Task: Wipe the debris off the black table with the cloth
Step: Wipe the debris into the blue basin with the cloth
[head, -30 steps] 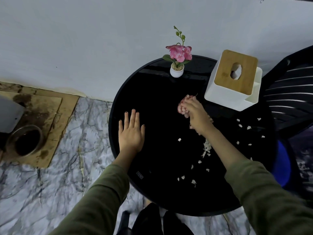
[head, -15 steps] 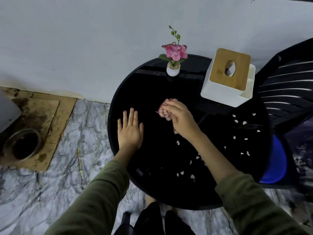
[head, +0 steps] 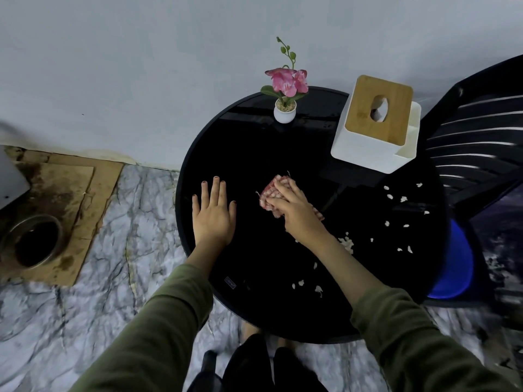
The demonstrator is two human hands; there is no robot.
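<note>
Currently my right hand (head: 294, 213) lies palm-down on the cloth (head: 273, 193), fingers close together and pressed flat over it, so the cloth is pinned to the black table (head: 254, 301) rather than pinched. Its pink-and-white weave shows ahead of my fingertips and at both sides of the hand; a frayed thread stands up at its far edge. I judge it light, soft and limp: it will bunch or fold if pushed by one corner, so the hold belongs on top, with broad downward pressure across its middle.

My left hand (head: 213, 216) rests flat on the glossy top just left of the cloth, fingers spread, holding nothing; I judge it a brace.

Behind my right wrist and out to its right lies the debris (head: 346, 244): small white flakes, some heaped beside the forearm, the rest scattered toward the right rim and the near rim. They look light and loose, so I expect them to skid ahead of the cloth on the slick surface.

Ahead and right of my fingertips stands the tissue box (head: 373, 128), near enough to limit a stroke that way. Straight ahead, well apart, the flower pot (head: 285, 113) stands at the far rim and would tip easily. Open room lies toward me and rightward, ending at the curved rim, with a dark chair (head: 481, 131) beyond it.
</note>
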